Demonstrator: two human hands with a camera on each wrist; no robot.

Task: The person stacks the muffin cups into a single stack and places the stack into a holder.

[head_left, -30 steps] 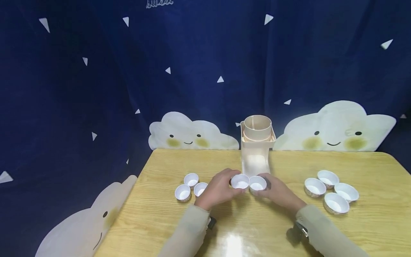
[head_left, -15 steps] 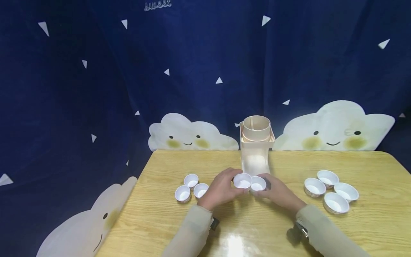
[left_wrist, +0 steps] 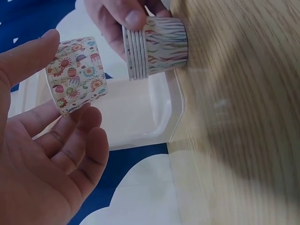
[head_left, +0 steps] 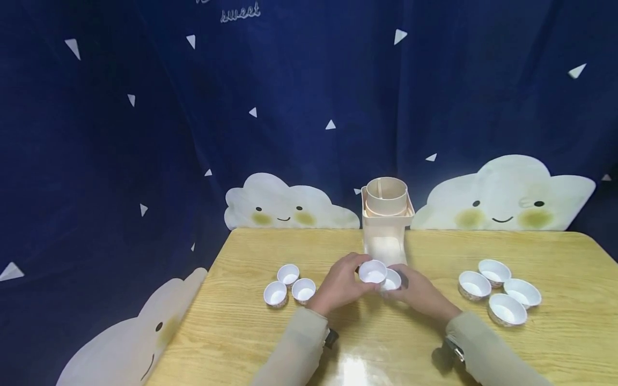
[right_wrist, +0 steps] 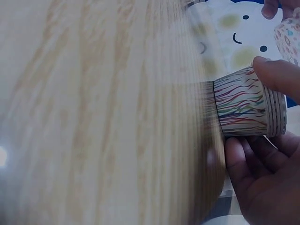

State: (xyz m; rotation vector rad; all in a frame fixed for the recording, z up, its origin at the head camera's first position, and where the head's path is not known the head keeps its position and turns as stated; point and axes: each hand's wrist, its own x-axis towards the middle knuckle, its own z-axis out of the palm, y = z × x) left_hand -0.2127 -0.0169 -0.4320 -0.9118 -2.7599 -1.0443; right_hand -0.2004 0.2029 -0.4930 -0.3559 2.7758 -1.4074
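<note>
My left hand (head_left: 341,285) pinches a small paper baking cup (left_wrist: 77,75) between thumb and fingers; its outside has a colourful print of flowers and jellyfish. In my right hand (head_left: 421,294) is a stack of nested paper cups (right_wrist: 243,105) with wavy coloured lines, gripped near the layered rims. The stack's base is close to the tabletop. In the head view the left cup is raised beside the stack and overlaps its left rim. The left wrist view shows a gap between the single cup and the stack.
Behind the hands stands a cream plastic holder (head_left: 384,230) with a round tube on top and an open chute in front. Three white-lined cups (head_left: 288,274) stand at left on the wooden table (head_left: 232,343). Several more cups (head_left: 507,310) are grouped at right.
My left hand has moved right with its cup, from beside the stack to overlapping its rim in the head view. My right hand and the stack have stayed nearly still.
</note>
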